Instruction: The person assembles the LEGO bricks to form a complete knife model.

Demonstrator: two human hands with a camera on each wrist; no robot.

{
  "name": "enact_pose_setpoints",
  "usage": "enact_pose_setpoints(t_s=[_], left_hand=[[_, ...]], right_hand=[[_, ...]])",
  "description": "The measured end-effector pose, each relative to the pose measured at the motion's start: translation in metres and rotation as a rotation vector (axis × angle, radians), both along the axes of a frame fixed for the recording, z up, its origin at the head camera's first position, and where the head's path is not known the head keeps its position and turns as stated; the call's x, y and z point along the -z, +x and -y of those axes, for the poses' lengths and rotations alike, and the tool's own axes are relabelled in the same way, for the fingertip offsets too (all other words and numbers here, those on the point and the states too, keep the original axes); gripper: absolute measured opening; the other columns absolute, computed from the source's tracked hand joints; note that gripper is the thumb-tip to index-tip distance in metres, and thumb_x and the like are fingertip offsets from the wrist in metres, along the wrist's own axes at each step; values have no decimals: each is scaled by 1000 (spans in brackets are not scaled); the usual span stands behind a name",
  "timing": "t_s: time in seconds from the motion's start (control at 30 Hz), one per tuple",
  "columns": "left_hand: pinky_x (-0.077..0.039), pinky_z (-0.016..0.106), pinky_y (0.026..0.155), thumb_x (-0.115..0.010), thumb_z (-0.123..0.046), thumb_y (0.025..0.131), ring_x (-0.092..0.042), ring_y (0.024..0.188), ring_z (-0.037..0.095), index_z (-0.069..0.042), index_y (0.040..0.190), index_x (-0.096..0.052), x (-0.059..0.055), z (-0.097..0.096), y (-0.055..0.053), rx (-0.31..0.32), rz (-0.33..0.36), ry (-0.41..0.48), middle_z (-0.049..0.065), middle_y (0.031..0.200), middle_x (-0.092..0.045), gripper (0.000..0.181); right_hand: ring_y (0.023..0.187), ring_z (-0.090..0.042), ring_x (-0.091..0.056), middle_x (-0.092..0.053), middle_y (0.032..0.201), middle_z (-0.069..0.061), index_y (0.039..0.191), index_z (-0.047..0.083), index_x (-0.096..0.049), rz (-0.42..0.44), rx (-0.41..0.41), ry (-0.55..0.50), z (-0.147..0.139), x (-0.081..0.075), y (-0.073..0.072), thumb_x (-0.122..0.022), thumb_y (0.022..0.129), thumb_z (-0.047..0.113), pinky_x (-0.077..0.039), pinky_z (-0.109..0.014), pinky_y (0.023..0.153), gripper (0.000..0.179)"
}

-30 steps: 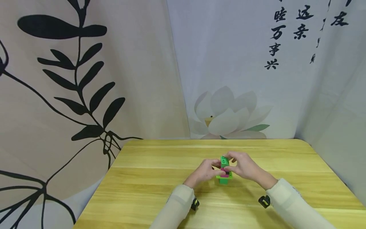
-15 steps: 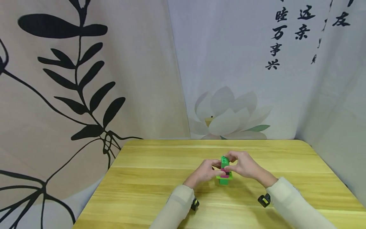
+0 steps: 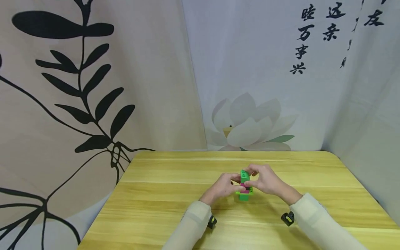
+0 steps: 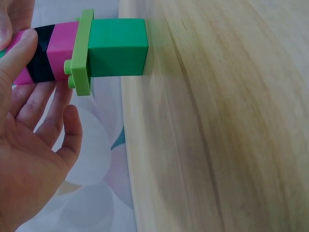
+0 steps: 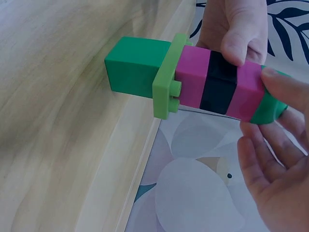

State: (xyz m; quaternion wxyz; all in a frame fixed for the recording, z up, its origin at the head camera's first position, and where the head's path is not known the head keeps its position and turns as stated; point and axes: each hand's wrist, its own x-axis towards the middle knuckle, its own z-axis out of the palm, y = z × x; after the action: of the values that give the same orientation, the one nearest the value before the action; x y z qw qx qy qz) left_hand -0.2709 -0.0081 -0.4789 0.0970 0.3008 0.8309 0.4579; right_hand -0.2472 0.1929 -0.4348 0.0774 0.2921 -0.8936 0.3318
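Both hands hold an upright stack of toy building blocks near the middle of the table. Its base is a green block (image 4: 118, 48), with a lime-green studded plate (image 5: 166, 77) over it. Above come a pink block (image 5: 192, 75), a black block (image 5: 219, 82), a second pink block (image 5: 247, 92) and a green top block (image 3: 244, 176) with studs. My left hand (image 3: 223, 184) grips the pink and black middle. My right hand (image 3: 265, 180) pinches the upper pink and green blocks. Fingers partly hide the upper stack. Whether the base touches the table I cannot tell.
A light wooden table (image 3: 162, 194) lies under the hands. Behind it hangs a printed curtain (image 3: 159, 86) with dark leaves, a pale lotus and characters. A small black device (image 3: 287, 218) sits by the right cuff, another (image 3: 212, 222) by the left.
The head view has shifted slightly. Both hands keep the same hold on the block stack, with no visible movement of its parts.
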Motion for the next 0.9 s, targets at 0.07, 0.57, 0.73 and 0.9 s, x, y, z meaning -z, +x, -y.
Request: enact_pose_setpoints(t_s=[0.07, 0.57, 0.73, 0.9], left_hand=[[-48, 21, 75, -72, -30, 85, -58, 92, 2, -20, 108, -69, -1, 0, 0, 1, -1, -4, -13, 95, -66, 26], [-47, 26, 81, -74, -31, 83, -58, 91, 2, -22, 108, -68, 3, 2, -1, -4, -5, -87, -14, 95, -65, 27], [-47, 30, 86, -73, -29, 84, -57, 94, 2, -21, 111, -66, 7, 3, -1, -10, 11, -120, -13, 99, -64, 30], [-44, 34, 93, -73, -26, 83, -56, 103, 4, -21, 112, -65, 10, 4, 0, -13, 26, -163, -13, 106, -65, 31]], right_hand=[[84, -22, -61, -65, 90, 10, 102, 15, -66, -3, 5, -4, 0, 1, 1, -80, 77, 22, -48, -30, 68, 29], [88, -16, -60, -65, 98, 4, 116, 9, -60, -15, 6, -81, 3, 13, 8, -76, 81, 13, -52, -32, 73, 38], [88, -16, -59, -64, 98, 2, 121, 6, -55, 5, -7, -95, 1, 21, 9, -72, 86, 16, -52, -33, 71, 40], [87, -14, -59, -63, 97, 3, 124, 6, -52, 51, -30, -83, -4, 30, 9, -70, 87, 15, -52, -35, 71, 42]])
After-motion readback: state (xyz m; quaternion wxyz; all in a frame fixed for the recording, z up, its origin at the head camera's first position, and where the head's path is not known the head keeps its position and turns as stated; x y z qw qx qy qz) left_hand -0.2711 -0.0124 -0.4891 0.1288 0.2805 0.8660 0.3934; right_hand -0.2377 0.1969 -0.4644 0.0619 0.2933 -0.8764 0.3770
